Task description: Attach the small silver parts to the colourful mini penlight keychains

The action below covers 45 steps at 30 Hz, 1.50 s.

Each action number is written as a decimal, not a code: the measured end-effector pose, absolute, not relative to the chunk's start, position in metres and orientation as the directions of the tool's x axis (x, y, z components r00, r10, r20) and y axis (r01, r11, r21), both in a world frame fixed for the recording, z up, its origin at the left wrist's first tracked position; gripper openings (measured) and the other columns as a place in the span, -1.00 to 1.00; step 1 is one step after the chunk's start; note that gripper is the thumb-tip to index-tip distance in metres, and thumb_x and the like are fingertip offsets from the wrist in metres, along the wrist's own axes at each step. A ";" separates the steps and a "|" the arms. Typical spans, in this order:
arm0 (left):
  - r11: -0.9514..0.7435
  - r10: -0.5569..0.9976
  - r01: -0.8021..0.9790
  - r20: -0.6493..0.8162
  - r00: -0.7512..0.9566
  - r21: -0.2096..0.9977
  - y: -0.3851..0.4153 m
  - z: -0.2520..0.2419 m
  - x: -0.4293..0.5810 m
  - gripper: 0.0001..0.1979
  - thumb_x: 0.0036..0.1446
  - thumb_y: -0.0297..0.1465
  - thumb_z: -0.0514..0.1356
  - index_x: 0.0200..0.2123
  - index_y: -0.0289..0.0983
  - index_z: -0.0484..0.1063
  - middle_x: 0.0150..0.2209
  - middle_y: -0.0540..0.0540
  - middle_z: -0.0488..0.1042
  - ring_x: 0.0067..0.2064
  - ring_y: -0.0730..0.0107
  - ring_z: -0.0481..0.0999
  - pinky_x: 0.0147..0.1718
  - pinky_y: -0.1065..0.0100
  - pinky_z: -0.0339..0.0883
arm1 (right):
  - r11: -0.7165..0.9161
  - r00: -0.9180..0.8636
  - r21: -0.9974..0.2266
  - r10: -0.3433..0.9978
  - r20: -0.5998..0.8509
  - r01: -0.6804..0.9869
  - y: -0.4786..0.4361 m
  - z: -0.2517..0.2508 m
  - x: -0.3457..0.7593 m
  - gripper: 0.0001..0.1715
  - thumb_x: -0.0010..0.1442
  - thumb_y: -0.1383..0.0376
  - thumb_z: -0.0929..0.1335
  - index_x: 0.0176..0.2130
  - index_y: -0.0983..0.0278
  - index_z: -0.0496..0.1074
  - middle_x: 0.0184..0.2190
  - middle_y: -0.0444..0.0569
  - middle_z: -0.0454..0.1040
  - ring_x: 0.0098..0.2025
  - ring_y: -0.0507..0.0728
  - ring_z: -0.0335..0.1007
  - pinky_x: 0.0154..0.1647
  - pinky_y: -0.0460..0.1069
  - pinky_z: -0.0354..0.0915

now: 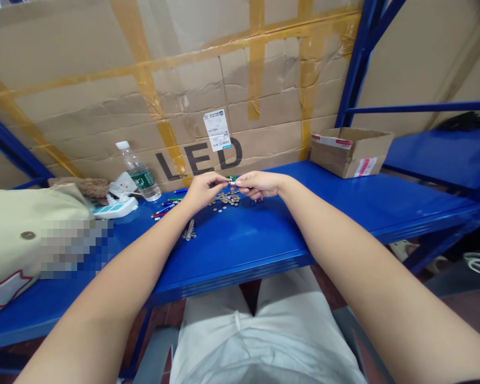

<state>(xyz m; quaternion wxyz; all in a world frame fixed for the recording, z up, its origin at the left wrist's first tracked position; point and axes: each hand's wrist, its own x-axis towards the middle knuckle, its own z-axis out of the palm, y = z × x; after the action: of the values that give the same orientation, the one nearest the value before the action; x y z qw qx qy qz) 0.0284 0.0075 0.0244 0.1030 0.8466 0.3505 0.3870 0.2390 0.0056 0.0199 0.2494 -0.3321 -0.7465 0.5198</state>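
Observation:
My left hand (205, 191) and my right hand (262, 184) meet over the far part of the blue table. Fingers of both are closed in a pinch at a small silver tube (232, 183) between them; its details are too small to make out. A bit of green shows just behind the fingertips. Under the hands lies a spread of small round metal discs (228, 199), like button cells. Several slim coloured tubes (166, 208) lie left of my left hand. Nearer me are a few silver tubes (189, 230) with small metal fittings. Small dark blue and red pieces (256, 201) lie below my right hand.
A water bottle (141, 173) stands behind on the left, near a white power strip (116, 208) and a cream bag (28, 234). An open cardboard box (350, 152) is at the right. A large taped carton (184, 112) walls off the blue table's (256, 240) back.

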 end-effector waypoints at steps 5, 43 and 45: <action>-0.505 0.862 0.450 0.399 0.314 0.737 0.013 0.023 0.028 -0.72 0.01 -0.28 0.26 -0.24 -0.35 0.53 -0.32 -0.15 0.57 -0.33 0.38 0.48 -0.31 0.34 0.34 | 0.582 -0.380 -0.655 0.812 0.443 0.481 0.011 0.016 0.221 -0.81 0.10 0.24 0.39 -0.37 0.28 0.31 -0.45 -0.10 0.34 -0.46 0.00 0.19 -0.49 -0.10 0.09; -0.403 0.902 0.241 0.338 0.270 0.883 0.013 0.025 0.042 -0.60 -0.20 -0.19 0.37 -0.31 -0.34 0.49 -0.37 -0.11 0.54 -0.34 0.38 0.47 -0.29 0.35 0.32 | 0.693 -0.417 -0.501 0.716 0.560 0.519 0.010 0.028 0.229 -0.82 0.15 0.25 0.33 -0.37 0.34 0.42 -0.44 -0.07 0.43 -0.37 0.04 0.29 -0.34 -0.08 0.15; -0.415 0.897 0.250 0.347 0.275 0.875 0.013 0.028 0.049 -0.62 -0.12 -0.20 0.33 -0.27 -0.34 0.49 -0.37 -0.12 0.54 -0.33 0.36 0.48 -0.30 0.34 0.32 | 0.650 -0.416 -0.547 0.759 0.501 0.528 0.006 0.036 0.237 -0.81 0.15 0.25 0.33 -0.36 0.36 0.43 -0.50 -0.09 0.40 -0.43 0.03 0.26 -0.37 -0.07 0.14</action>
<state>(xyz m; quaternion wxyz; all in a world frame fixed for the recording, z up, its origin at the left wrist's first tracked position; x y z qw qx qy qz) 0.0486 0.0135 0.0281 0.3610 0.7123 0.4025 0.4476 0.2373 0.0061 0.0355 0.3752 -0.3891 -0.8271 0.1541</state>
